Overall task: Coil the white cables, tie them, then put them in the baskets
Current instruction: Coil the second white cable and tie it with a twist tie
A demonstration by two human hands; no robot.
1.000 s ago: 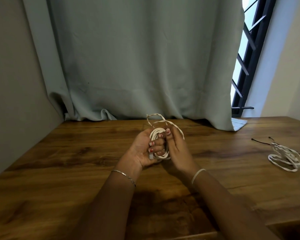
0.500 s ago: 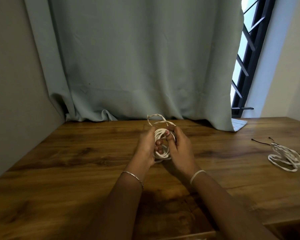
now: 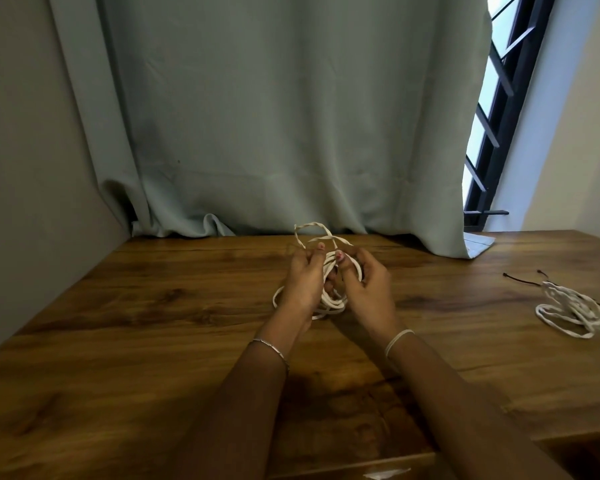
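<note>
A coiled white cable stands upright between my two hands over the middle of the wooden table. My left hand grips the coil's left side, back of the hand towards me. Across from it, my right hand holds the right side, thumb on the top loops. A loose twisted end of the cable arcs above my fingertips. A second white cable lies in a loose bundle at the table's right. No basket is in view.
A thin black tie lies beside the second cable at the right. A grey-green curtain hangs behind the table's far edge, a wall bounds the left, and a barred window is at the back right.
My left hand has turned from palm-up to back-of-hand towards me. The coil has loosened and spread lower, with a loop now showing left of my left wrist.
</note>
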